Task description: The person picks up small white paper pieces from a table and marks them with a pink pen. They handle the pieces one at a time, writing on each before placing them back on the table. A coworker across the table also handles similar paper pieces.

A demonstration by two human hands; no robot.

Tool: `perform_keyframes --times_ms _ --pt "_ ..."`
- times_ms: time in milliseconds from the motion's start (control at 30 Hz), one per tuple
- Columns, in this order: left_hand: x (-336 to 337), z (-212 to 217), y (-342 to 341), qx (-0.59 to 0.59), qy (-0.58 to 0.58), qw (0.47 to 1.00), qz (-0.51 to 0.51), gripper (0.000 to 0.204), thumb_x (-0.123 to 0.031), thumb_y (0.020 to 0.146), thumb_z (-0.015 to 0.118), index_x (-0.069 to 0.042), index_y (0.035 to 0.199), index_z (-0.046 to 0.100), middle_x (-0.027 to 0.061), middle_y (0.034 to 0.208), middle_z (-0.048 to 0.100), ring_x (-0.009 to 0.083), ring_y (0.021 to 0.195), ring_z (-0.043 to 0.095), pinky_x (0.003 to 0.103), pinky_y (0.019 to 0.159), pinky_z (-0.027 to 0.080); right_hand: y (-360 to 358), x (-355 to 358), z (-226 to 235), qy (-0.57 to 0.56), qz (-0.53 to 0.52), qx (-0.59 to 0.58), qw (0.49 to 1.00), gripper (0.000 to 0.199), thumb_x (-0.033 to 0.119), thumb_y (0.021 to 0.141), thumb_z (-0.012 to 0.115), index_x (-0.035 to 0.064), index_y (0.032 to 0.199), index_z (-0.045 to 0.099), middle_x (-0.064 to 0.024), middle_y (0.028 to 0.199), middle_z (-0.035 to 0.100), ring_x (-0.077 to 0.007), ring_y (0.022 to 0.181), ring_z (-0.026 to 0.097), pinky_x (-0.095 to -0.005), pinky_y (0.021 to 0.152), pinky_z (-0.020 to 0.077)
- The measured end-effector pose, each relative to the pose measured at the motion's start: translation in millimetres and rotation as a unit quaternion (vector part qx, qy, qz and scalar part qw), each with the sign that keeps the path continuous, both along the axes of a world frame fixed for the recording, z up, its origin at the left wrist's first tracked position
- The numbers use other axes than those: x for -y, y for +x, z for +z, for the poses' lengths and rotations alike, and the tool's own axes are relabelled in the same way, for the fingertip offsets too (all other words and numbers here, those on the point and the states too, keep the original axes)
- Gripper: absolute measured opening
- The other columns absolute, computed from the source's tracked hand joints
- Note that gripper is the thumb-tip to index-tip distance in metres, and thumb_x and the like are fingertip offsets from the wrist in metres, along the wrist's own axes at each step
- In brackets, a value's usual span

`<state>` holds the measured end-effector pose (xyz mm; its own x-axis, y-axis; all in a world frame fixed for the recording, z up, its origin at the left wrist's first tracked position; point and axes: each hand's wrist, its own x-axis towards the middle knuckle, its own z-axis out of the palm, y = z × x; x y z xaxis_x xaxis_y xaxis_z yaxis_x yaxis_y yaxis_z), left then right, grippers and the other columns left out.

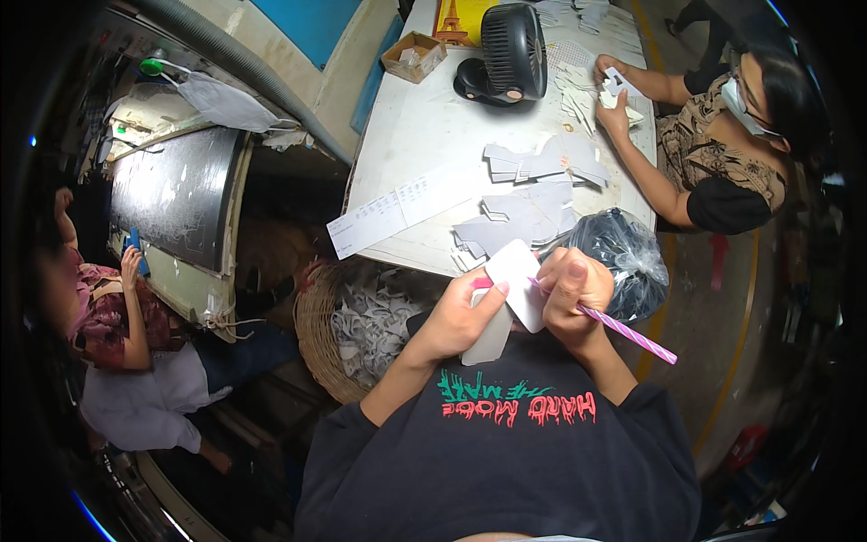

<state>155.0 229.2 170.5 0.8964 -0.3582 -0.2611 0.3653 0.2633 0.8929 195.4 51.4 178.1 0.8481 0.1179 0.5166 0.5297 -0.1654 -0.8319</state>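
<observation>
My left hand [459, 323] is closed on a flat white cut piece [517, 278], its thumb pressing on the face. A longer greyish-white piece [489, 336] hangs below the same hand, and a bit of pink shows by its fingertips. My right hand [580, 294] grips a pink-and-white striped pen [632, 337] that slants down to the right. The pen's tip end meets the white piece at its right edge. Just beyond my hands, stacks of pale grey cut pieces [519, 217] lie on the white table [406, 163].
A black fan [513, 54] and a small cardboard box [414, 56] stand farther back. Right of my hands sits a dark-filled plastic bag [623, 257]. A wicker basket [312, 334] of scraps stands at the left. One masked co-worker [722, 154] handles pieces; another person [135, 334] sits far left.
</observation>
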Motion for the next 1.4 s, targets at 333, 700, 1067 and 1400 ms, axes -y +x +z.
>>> perform_keyframes --times_ms 333,700,1067,1400 --pt "1 -1 0 -0.061 -0.075 0.994 0.044 0.040 -0.015 0.107 0.048 0.005 0.142 0.051 0.0113 0.116 0.067 0.0160 0.101 0.067 0.034 0.082 0.062 -1 -3 0 -0.038 0.067 0.003 0.997 0.044 0.018 0.109 0.045 0.0017 0.068 0.051 -0.0091 0.060 0.054 -0.0234 0.050 0.058 -0.0342 0.050 0.0474" --pt "1 -2 -3 -0.025 -0.060 0.997 0.050 0.039 -0.013 0.107 0.048 0.005 0.141 0.053 0.0100 0.122 0.066 0.0136 0.105 0.064 0.030 0.087 0.057 -3 -6 -3 -0.059 0.068 0.010 0.996 0.040 0.018 0.108 0.048 0.0039 0.071 0.052 -0.0089 0.061 0.054 -0.0264 0.051 0.058 -0.0369 0.052 0.0466" --pt "0 -5 -3 -0.030 -0.039 0.998 0.050 0.036 -0.014 0.107 0.049 0.006 0.136 0.056 0.0084 0.120 0.067 0.0108 0.104 0.061 0.027 0.089 0.052 -1 -5 -3 -0.046 0.058 0.007 0.997 0.038 0.014 0.106 0.049 0.0037 0.070 0.050 -0.0091 0.061 0.050 -0.0270 0.050 0.055 -0.0383 0.051 0.0448" --pt "3 -1 -3 -0.017 -0.044 0.997 0.059 0.036 -0.015 0.107 0.049 0.006 0.137 0.056 0.0088 0.117 0.068 0.0113 0.102 0.063 0.027 0.082 0.055 -2 -4 -2 -0.063 0.049 0.015 0.997 0.040 0.016 0.107 0.048 0.0039 0.069 0.050 -0.0088 0.060 0.051 -0.0266 0.050 0.056 -0.0374 0.051 0.0458"
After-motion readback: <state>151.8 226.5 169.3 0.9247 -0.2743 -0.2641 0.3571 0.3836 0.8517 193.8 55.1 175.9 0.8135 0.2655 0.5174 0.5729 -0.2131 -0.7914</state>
